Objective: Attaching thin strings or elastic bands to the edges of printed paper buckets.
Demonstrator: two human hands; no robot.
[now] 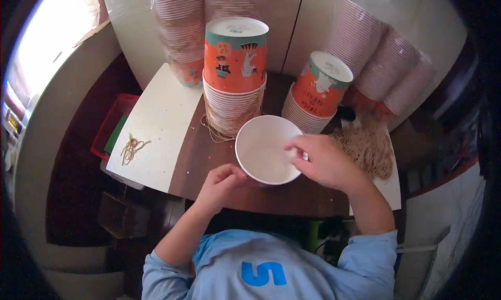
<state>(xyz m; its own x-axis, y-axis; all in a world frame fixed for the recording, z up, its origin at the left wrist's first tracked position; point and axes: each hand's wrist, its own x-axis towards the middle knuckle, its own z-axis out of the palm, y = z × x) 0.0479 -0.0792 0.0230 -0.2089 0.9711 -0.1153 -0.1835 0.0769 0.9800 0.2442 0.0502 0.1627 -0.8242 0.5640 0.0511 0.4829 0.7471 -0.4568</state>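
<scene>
A white-lined paper bucket (pixel 263 156) stands at the middle of the brown table, its mouth facing up toward me. My right hand (pixel 326 161) is closed at the bucket's right rim, with a bit of white showing between thumb and curled fingers. My left hand (pixel 222 185) is at the bucket's lower left side, thumb and fingers pinched together close to the wall. Whatever is between those left fingertips is too small or hidden to make out.
Behind the bucket rise a tall stack of orange and green printed buckets (pixel 235 65) with cord around it, and a shorter stack (pixel 323 86). A heap of tan cords (pixel 370 148) lies at right, a few loose cords (pixel 133 149) at left. Bagged stacks (pixel 180 28) stand farther back.
</scene>
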